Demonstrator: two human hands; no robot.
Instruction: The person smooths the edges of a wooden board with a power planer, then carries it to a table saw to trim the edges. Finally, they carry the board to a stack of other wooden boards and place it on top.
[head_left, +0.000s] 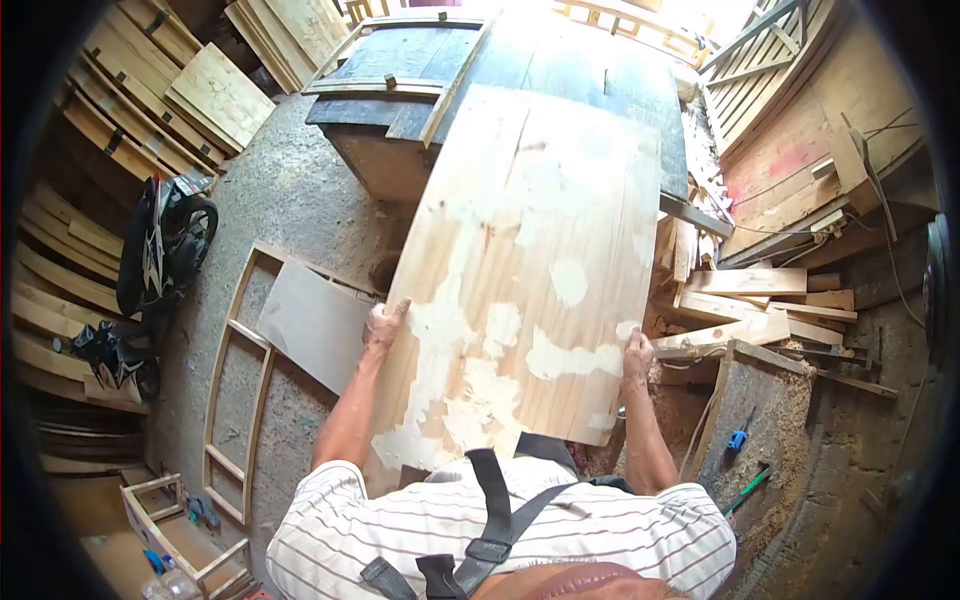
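A large wooden panel (520, 250) with pale filler patches stretches from my waist to the dark workbench (640, 95) ahead, its far end over the bench top. My left hand (385, 325) grips the panel's left edge, fingers curled over it. On the opposite edge, my right hand (638, 355) is closed round the rim at about the same distance from me. The panel's near end comes close to my striped shirt. Each hand's underside is hidden beneath the wood.
To the left, a slatted wooden frame (238, 390) and a grey board (320, 320) lie low. A motorcycle (170, 240) stands farther left by stacked planks (120, 90). Offcuts (745, 305) pile up on the right, near a sawdust-covered stand (750, 425) holding a blue-handled tool (738, 440).
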